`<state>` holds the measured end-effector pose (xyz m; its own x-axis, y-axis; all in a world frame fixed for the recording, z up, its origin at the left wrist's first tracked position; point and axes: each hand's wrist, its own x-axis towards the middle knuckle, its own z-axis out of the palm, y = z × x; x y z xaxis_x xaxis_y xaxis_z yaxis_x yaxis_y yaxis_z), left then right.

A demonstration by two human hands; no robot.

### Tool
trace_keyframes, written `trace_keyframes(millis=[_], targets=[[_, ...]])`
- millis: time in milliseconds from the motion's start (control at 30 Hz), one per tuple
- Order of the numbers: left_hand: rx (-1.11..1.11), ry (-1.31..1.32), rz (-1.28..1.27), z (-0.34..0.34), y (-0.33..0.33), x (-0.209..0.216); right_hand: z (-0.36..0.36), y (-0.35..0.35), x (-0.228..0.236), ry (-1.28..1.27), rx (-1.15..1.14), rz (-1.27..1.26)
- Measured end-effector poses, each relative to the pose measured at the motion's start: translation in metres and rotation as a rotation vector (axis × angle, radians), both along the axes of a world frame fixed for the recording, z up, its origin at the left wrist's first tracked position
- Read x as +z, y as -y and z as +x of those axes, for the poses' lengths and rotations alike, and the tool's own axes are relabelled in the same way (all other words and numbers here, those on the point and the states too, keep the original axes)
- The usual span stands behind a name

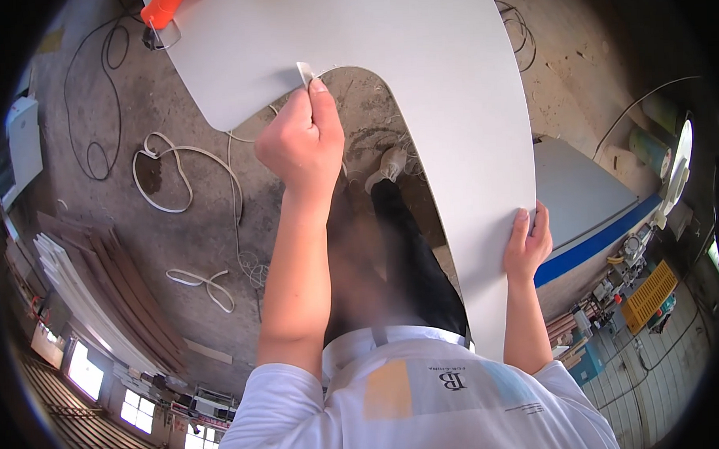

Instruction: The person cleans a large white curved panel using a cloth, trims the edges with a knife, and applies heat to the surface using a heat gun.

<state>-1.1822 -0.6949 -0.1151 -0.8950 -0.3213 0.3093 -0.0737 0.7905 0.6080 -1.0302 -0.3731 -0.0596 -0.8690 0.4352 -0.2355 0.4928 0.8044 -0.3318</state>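
A large light-grey board with a rounded cutout in its near-left side spans the middle of the view. At the edge of that cutout, my left hand is closed, pinching a small flat pale blade-like piece between thumb and fingers. Small shavings or crumbs lie along the curve beside it. Over at the board's right outer edge, my right hand grips the rim, thumb and a finger showing; its other fingers are partly hidden.
An orange-handled tool rests at the board's far-left edge. White strips and cables are strewn on the concrete floor. Long boards are stacked at left. A grey panel with a blue edge stands at right, near a yellow crate.
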Motion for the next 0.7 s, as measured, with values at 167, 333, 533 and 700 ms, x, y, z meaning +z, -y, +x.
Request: trace_keyframes(millis=[167, 333, 533, 700], targets=[[-0.072, -0.006, 0.029, -0.005, -0.015, -0.001, -0.003, 0.003, 0.001, -0.01, -0.009, -0.013], [0.046, -0.036, 0.063, 0.001, -0.001, 0.0, 0.001, -0.001, -0.002, -0.018, -0.015, -0.018], [-0.077, -0.007, 0.077, -0.004, -0.019, -0.002, 0.001, 0.0, -0.003, -0.019, -0.015, -0.014], [0.037, 0.039, 0.134, 0.009, 0.011, -0.003, -0.002, 0.004, -0.001, -0.046, 0.001, 0.015]])
